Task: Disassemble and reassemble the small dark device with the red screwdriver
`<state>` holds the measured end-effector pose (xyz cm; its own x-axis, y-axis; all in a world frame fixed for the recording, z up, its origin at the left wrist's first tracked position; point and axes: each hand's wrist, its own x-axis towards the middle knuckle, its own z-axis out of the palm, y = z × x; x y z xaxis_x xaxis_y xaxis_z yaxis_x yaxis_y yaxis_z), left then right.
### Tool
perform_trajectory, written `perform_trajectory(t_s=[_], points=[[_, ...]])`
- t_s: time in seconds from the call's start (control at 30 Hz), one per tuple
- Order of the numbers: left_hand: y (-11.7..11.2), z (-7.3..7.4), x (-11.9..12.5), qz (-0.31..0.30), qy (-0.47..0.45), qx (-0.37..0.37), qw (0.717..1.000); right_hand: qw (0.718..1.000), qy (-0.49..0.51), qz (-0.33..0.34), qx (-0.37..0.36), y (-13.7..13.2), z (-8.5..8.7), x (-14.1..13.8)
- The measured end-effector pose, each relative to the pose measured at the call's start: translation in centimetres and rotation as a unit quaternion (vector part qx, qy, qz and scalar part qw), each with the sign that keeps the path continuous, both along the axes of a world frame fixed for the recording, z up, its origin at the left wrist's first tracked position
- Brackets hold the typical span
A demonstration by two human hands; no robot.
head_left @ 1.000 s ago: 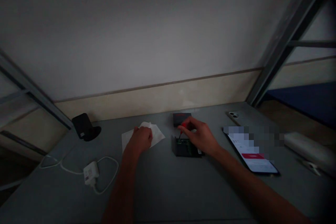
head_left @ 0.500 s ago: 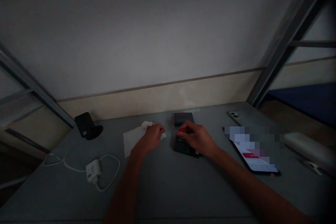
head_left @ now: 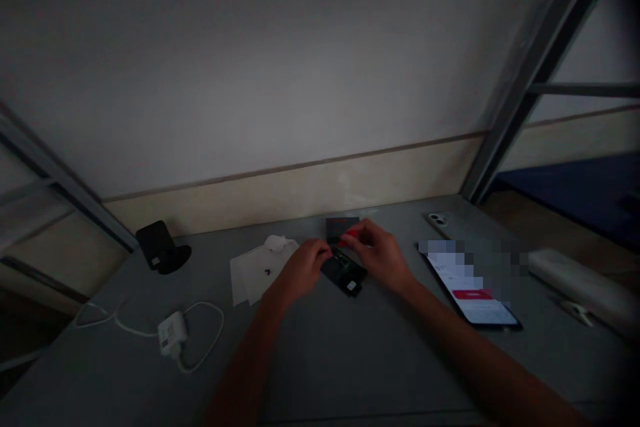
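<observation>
A small black device (head_left: 345, 272) with its inside showing lies turned at an angle on the grey table (head_left: 320, 360). My left hand (head_left: 303, 268) grips the device's left end with curled fingers. My right hand (head_left: 379, 255) is closed on a small red-handled tool (head_left: 349, 237) just above the device's far end. Behind them lies a dark flat cover (head_left: 341, 227). A white paper sheet (head_left: 257, 268) to the left carries a tiny dark speck and a small white lump (head_left: 275, 242).
A lit phone (head_left: 470, 283) lies to the right, another phone (head_left: 437, 219) face down beyond it. A white roll (head_left: 580, 283) is at far right. A black stand (head_left: 160, 248) and a white charger (head_left: 171, 332) with cable are at left. Metal frame posts flank the table.
My left hand left the white paper and moved right onto the black device. The device turned from square to angled. My right hand stayed at its far end with the red tool.
</observation>
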<state>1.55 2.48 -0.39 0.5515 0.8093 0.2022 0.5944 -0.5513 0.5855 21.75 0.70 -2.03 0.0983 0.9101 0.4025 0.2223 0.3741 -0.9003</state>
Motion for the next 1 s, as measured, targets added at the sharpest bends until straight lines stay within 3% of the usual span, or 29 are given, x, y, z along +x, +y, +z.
perform_trajectory(t_s=[0.2,0.73,1.0], points=[[-0.1,-0.9,0.7,-0.026,-0.002,0.040,0.999,0.995,0.092,0.008,0.048,-0.7,1.6,0.2],[-0.6,-0.6,1.3,-0.062,0.074,0.091,0.991,0.994,-0.076,0.010,0.076,-0.7,0.7,0.4],[-0.8,-0.7,1.7,-0.059,0.079,0.087,0.991,0.991,-0.099,0.009,0.092,-0.6,0.6,0.7]])
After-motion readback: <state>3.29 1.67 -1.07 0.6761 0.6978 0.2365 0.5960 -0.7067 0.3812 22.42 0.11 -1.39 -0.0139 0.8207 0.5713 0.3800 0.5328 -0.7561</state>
